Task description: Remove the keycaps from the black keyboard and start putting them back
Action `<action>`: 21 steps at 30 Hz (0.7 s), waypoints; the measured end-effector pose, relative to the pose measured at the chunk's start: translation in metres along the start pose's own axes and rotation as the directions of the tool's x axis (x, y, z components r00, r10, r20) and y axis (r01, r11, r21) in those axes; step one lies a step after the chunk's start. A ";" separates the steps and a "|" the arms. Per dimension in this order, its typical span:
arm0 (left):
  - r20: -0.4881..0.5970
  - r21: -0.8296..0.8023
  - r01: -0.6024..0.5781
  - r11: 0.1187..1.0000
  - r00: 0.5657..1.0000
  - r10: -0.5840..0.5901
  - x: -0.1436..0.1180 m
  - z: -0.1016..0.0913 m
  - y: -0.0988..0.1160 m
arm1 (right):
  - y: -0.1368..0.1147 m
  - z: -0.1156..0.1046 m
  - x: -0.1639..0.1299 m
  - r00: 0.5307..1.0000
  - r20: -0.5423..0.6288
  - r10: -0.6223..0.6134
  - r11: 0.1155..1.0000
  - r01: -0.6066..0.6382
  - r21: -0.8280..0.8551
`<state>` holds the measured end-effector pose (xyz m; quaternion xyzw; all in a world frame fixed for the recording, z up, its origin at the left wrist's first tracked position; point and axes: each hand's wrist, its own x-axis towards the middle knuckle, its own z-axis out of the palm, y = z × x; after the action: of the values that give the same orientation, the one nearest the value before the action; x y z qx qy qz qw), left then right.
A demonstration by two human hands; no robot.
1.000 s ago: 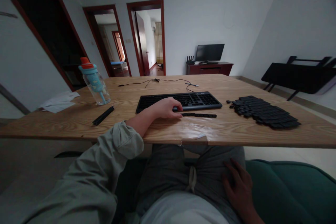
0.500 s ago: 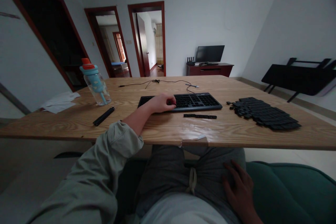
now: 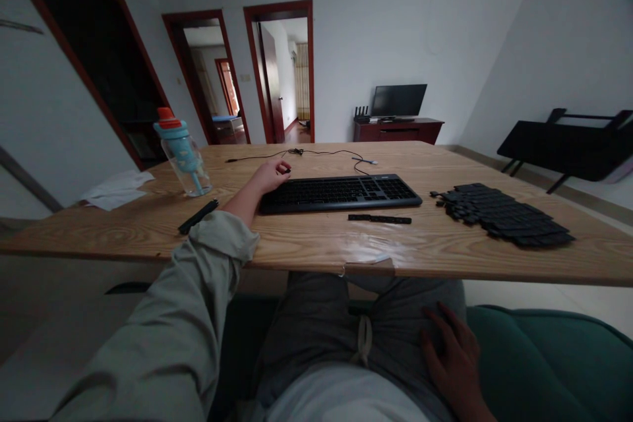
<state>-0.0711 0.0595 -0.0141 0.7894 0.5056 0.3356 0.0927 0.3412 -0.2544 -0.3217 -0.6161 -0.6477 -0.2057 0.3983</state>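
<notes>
My left hand is over the far left corner of a black keyboard, its fingertips pinched. Between them shows a small dark piece that looks like a keycap. The keyboard lies flat on the wooden table, its keys facing up. In front of it is a short row of small black pieces, laid end to end. My right hand rests on my thigh below the table edge, fingers spread and holding nothing.
Many black pieces lie in rows on the table's right side. A bottle with a red cap, white paper and a dark stick-like object are at the left. A thin cable runs behind the keyboard.
My left hand has moved from the middle of the keyboard leftward and away from me to its far left corner. My right hand stays on my thigh.
</notes>
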 end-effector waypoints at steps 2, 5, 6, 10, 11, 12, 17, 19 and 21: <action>0.025 0.058 -0.032 0.998 0.999 0.031 0.002 0.004 0.003 | 0.000 0.000 0.000 1.000 -0.006 0.000 1.000 0.000 0.001; 0.035 0.109 -0.064 0.992 0.998 0.060 0.003 0.008 0.006 | 0.001 0.001 -0.001 1.000 -0.012 0.002 1.000 -0.002 0.015; 0.037 0.113 -0.062 0.992 0.998 0.058 0.003 0.009 0.007 | 0.001 0.001 -0.001 1.000 -0.011 0.007 1.000 -0.006 0.016; 0.087 0.110 -0.047 0.993 0.995 0.038 0.002 0.012 0.006 | 0.001 0.001 -0.001 1.000 -0.003 0.012 1.000 -0.012 0.007; 0.103 0.116 -0.052 0.992 0.994 0.040 0.002 0.012 0.006 | 0.001 0.001 -0.001 1.000 -0.005 0.007 1.000 -0.007 0.006; 0.117 0.126 -0.056 0.990 0.992 0.042 0.002 0.013 0.007 | 0.001 0.001 -0.001 1.000 -0.008 0.004 1.000 -0.004 0.005; 0.175 0.179 -0.053 0.982 0.984 0.021 0.003 0.016 0.011 | 0.001 0.001 -0.001 1.000 -0.013 0.009 1.000 -0.009 0.016; 0.189 0.183 -0.042 0.982 0.982 0.007 0.003 0.016 0.012 | 0.002 0.002 -0.001 1.000 -0.007 0.014 1.000 -0.014 0.016; 0.191 0.177 -0.031 0.984 0.982 -0.003 0.004 0.015 0.013 | 0.002 0.002 -0.002 1.000 -0.009 0.013 1.000 -0.013 0.011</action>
<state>-0.0516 0.0593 -0.0174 0.8266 0.5168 0.2124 0.0670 0.3426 -0.2537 -0.3246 -0.6171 -0.6431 -0.2025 0.4058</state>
